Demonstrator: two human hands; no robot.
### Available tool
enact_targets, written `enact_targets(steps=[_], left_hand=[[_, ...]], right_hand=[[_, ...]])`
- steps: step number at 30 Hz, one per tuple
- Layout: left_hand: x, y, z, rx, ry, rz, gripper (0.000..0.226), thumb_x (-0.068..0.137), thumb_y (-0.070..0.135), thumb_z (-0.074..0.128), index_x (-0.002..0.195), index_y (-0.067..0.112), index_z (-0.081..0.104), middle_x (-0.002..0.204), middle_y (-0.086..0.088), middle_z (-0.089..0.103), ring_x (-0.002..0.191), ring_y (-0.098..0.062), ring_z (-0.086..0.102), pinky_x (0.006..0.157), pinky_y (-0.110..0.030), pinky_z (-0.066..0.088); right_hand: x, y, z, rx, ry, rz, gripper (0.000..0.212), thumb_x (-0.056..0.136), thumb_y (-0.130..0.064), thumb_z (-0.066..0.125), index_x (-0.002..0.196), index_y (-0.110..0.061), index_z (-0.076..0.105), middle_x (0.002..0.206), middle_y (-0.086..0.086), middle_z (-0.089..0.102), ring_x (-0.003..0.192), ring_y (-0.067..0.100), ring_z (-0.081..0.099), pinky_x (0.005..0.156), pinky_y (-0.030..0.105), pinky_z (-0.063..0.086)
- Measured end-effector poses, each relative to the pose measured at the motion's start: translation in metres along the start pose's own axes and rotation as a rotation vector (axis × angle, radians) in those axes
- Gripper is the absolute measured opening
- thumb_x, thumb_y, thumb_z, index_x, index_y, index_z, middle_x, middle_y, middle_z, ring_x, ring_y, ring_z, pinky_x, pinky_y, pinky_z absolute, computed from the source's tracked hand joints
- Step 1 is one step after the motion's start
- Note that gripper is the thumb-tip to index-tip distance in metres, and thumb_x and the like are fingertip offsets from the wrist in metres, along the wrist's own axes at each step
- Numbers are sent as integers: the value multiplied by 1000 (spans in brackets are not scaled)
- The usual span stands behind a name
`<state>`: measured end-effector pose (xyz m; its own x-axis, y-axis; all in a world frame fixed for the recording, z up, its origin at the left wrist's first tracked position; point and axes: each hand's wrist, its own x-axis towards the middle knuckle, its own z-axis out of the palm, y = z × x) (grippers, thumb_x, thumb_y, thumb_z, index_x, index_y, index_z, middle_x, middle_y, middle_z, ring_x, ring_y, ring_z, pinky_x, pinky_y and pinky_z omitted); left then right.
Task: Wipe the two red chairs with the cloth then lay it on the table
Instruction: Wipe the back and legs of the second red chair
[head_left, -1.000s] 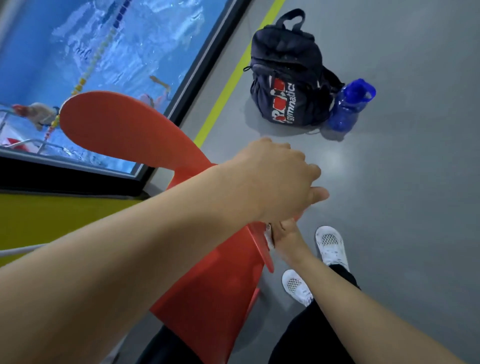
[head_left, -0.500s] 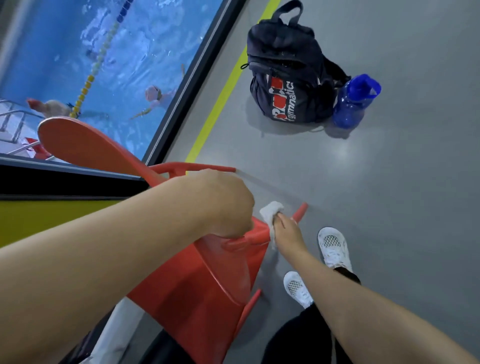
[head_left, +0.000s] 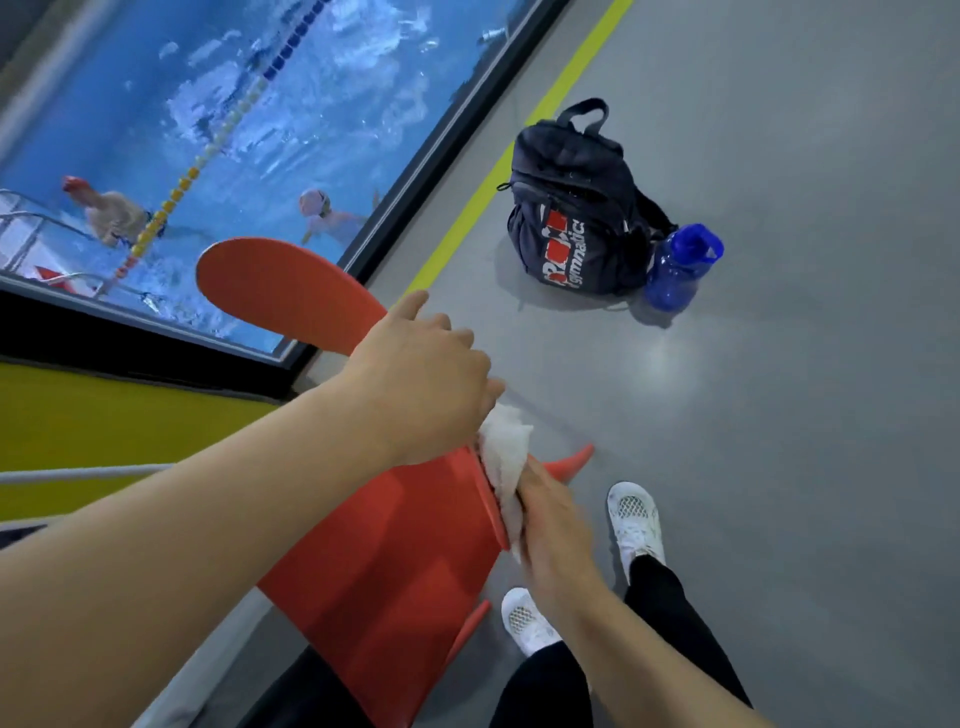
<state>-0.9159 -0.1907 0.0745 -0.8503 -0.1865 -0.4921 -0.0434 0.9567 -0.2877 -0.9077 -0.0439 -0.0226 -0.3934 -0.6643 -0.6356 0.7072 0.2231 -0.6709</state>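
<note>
Head view, centre of frame — what are the hands doing?

— Right hand (head_left: 553, 525), lower centre, is pressed flat-ish against a white cloth (head_left: 506, 467), fingers wrapped over it, pushing it onto the edge of the red chair (head_left: 384, 561). The hand is blurred, so the exact finger spread is hard to read.

— And the left?

— Left hand (head_left: 421, 379) sits just above the cloth, knuckles up, fingers curled downward onto the chair near the top of the cloth. Whether it grips the chair edge or a bit of cloth, I cannot tell; the fingertips are hidden beneath the hand.

— Where does the cloth lie?

— Bunched along the chair's rim, between the two hands, touching both the rim and the right palm.

— The chair itself?

— Tilted, its curved back reaching toward the upper left, a red leg tip (head_left: 576, 460) poking out to the right of the cloth.

— Farther out?

— White shoes (head_left: 636, 519) and black trousers at lower right on the grey floor (head_left: 805, 415). A dark backpack (head_left: 571, 218) stands in the upper centre-right, with a blue water bottle (head_left: 678, 270) touching its right side. A yellow-green floor line (head_left: 498, 176) runs diagonally beside a window (head_left: 208, 130) onto a swimming pool at upper left, with swimmers in the water.
</note>
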Motion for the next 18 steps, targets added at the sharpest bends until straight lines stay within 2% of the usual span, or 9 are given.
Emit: enact_targets(steps=[1,3,5,7,10,12,14,16,18], left_hand=[[-6,1,3,-31,50,-23,51,93,42,17,98,18,62,107,-3,63,113,-27,51,115,-49,8],[-21,6,8,-91,173,-47,51,95,43,22,106,15,63,125,-8,57,128,-29,41,114,-51,-8],[-34,11,11,-159,270,-78,44,95,40,31,111,13,61,140,-13,45,136,-30,31,113,-52,-8],[-44,16,16,-232,345,-104,39,96,36,33,117,13,57,146,-14,37,140,-29,25,113,-53,-5],[-51,18,20,-349,404,-164,44,95,31,26,132,16,44,152,-10,27,143,-24,14,114,-49,-6],[-54,13,23,-394,429,-237,49,94,31,22,138,16,36,154,-8,20,144,-22,8,114,-47,-7],[-53,6,26,-437,443,-313,49,96,31,19,142,15,28,155,-6,15,144,-20,4,115,-46,-8],[-50,-5,27,-518,459,-401,51,96,32,15,143,14,24,156,-5,14,144,-19,3,116,-46,-6],[-49,-17,27,-617,475,-508,57,92,36,10,144,14,21,156,-4,13,144,-18,2,116,-44,-6]], right_hand=[[-6,0,0,18,10,-3,45,95,-29,44,59,-34,70,50,-15,63,49,-5,58,49,8,42],[-24,1,3,59,38,-17,42,94,-30,45,60,-26,69,47,-12,56,45,-2,51,47,11,41],[-41,7,6,84,77,-42,33,92,-28,47,65,-22,64,51,-10,54,48,1,49,48,14,41],[-57,11,13,9,88,-113,39,97,-17,41,68,-29,63,54,-14,55,55,3,49,54,16,41],[-66,-2,28,-289,136,-363,32,94,-9,42,77,-30,58,66,-21,58,62,-3,51,61,9,42],[-58,-20,37,-585,150,-527,15,94,-13,45,90,-13,60,86,-12,61,80,9,57,78,25,48],[-41,-41,44,-858,143,-572,21,93,-15,44,105,-3,57,105,10,59,97,29,56,86,43,46],[-25,-67,56,-1006,97,-620,25,93,-10,44,115,0,54,114,16,56,101,33,55,83,37,45],[-7,-91,71,-1131,38,-741,36,90,-1,47,126,1,50,120,21,57,94,35,60,71,26,45]])
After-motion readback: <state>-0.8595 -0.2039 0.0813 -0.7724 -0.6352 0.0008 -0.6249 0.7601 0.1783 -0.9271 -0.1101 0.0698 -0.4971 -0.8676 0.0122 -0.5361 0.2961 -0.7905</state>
